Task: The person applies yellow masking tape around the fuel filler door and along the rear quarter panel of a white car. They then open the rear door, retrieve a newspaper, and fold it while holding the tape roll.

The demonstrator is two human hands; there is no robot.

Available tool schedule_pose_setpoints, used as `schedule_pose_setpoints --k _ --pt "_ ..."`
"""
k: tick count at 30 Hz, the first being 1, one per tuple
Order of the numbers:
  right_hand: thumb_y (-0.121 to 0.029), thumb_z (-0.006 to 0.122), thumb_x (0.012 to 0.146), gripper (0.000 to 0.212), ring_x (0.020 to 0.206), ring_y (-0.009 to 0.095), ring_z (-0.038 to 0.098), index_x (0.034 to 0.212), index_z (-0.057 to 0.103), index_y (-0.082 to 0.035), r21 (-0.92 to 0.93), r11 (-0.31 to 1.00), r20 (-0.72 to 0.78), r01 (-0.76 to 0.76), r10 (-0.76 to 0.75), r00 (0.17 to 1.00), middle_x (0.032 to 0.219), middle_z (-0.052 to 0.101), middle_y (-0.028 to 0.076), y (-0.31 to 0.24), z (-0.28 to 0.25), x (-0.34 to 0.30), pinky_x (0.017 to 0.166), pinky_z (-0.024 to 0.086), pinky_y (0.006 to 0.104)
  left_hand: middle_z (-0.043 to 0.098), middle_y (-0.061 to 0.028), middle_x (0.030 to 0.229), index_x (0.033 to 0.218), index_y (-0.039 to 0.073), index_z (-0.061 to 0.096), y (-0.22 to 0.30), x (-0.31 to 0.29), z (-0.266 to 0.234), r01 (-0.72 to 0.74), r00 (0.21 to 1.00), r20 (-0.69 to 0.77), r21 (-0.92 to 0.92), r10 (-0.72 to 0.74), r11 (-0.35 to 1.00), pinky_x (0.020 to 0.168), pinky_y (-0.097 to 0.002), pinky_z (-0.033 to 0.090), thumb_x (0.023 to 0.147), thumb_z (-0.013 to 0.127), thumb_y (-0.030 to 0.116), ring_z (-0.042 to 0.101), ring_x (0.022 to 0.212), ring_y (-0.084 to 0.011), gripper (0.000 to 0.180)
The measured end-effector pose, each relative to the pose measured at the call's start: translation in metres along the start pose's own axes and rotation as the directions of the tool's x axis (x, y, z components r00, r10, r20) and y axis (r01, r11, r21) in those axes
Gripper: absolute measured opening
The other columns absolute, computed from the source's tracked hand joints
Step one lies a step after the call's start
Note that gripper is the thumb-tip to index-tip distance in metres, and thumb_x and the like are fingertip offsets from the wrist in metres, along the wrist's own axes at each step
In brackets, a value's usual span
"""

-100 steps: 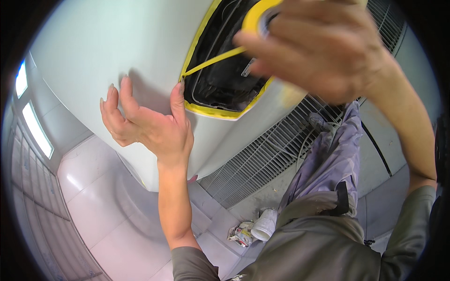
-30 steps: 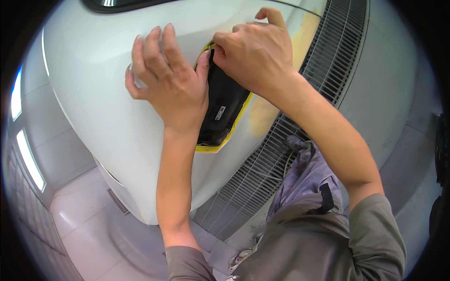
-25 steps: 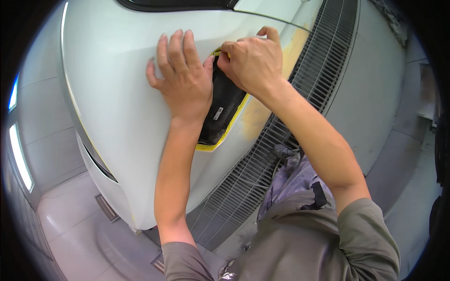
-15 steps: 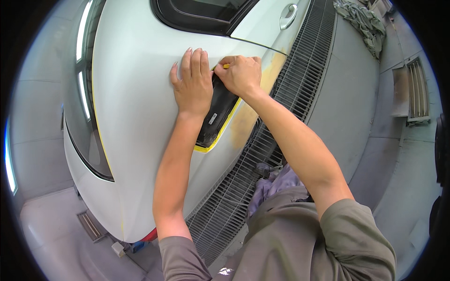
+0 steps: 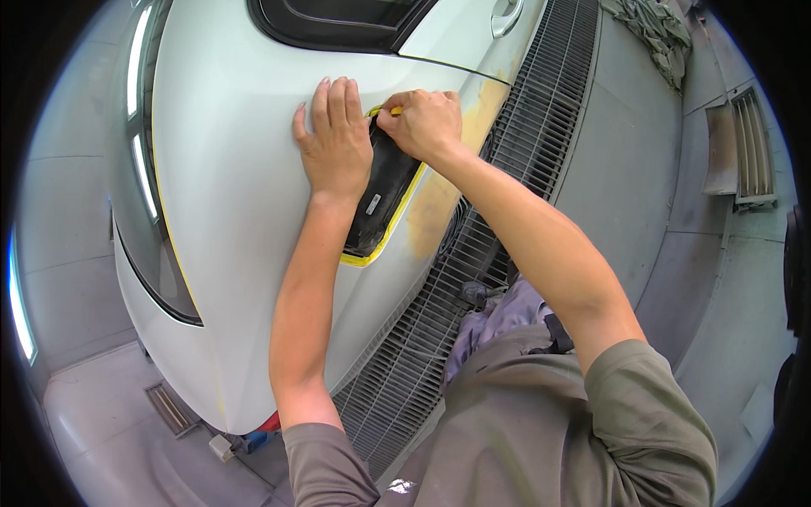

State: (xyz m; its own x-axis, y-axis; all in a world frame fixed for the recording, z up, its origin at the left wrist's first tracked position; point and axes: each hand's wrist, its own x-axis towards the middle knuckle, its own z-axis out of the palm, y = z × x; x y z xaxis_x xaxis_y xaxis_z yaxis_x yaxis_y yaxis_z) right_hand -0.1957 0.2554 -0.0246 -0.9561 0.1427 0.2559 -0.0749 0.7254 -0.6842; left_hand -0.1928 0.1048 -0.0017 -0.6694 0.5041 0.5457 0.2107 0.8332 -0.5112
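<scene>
— Panel colour?
— White car body (image 5: 228, 169), with a black recess (image 5: 384, 190) edged in yellow masking tape (image 5: 397, 221). A tan-yellow patch (image 5: 435, 203) lies beside it.
— Surroundings?
— Grey floor (image 5: 625, 169) with a dark grated strip (image 5: 422, 346). Window (image 5: 338, 17) black. The person's sleeves (image 5: 642, 422) are olive-grey, the trousers (image 5: 498, 321) grey-lilac.

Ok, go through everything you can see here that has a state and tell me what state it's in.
left hand: flat on the white car panel, fingers together.
right hand: pinching yellow masking tape.
dark recessed opening: uncovered, edged with yellow tape.
tan filler patch: bare, unpainted.
car door: shut.
</scene>
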Motion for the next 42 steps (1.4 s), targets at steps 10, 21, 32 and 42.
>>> schedule_pose_setpoints --k 10,21,32,42 --pt "-0.044 0.069 0.085 0.035 0.087 0.032 0.076 0.096 0.085 -0.016 0.001 0.955 0.035 -0.297 0.297 0.954 0.089 0.079 0.014 0.021 -0.041 0.009 0.085 0.059 0.0376 0.049 0.0055 0.148 0.148 0.018 0.049 -0.001 0.000 -0.005 -0.002 1.000 0.030 -0.023 0.003 1.000 0.121 -0.0492 0.022 0.091 0.076 0.035 0.040 0.146 -0.0159 0.065" --pt "-0.028 0.070 0.093 0.024 0.070 0.036 0.073 0.102 0.082 -0.010 0.210 0.974 0.184 -0.089 0.050 0.982 0.082 0.075 0.017 0.108 -0.058 -0.077 0.072 0.060 0.0413 0.050 0.0048 0.145 0.145 0.024 0.052 0.001 0.018 -0.005 -0.068 0.996 0.059 -0.076 0.072 0.995 0.119 -0.0485 0.023 0.081 0.084 0.044 0.042 0.143 -0.0161 0.075" --pt "-0.014 0.062 0.099 0.042 0.064 0.020 0.062 0.140 0.067 -0.017 0.332 0.917 0.233 0.221 -0.307 0.923 0.066 0.064 0.003 0.124 -0.062 -0.046 0.085 0.042 0.0372 0.050 0.0050 0.147 0.141 0.025 0.059 -0.016 0.050 -0.008 -0.144 0.969 0.152 -0.290 0.194 0.946 0.114 -0.0466 0.026 0.080 0.087 0.037 0.043 0.141 -0.0166 0.069" --pt "-0.010 0.063 0.092 0.047 0.081 0.033 0.068 0.137 0.051 -0.001 0.555 0.719 0.433 0.419 -0.680 0.592 0.085 0.069 0.010 0.089 -0.101 0.005 0.092 0.044 0.0448 0.065 -0.0073 0.124 0.129 0.008 0.070 0.044 -0.004 -0.085 0.577 0.812 0.409 -0.670 -0.417 0.467 0.096 -0.0401 0.047 0.091 0.078 0.016 0.062 0.115 -0.0256 0.039"
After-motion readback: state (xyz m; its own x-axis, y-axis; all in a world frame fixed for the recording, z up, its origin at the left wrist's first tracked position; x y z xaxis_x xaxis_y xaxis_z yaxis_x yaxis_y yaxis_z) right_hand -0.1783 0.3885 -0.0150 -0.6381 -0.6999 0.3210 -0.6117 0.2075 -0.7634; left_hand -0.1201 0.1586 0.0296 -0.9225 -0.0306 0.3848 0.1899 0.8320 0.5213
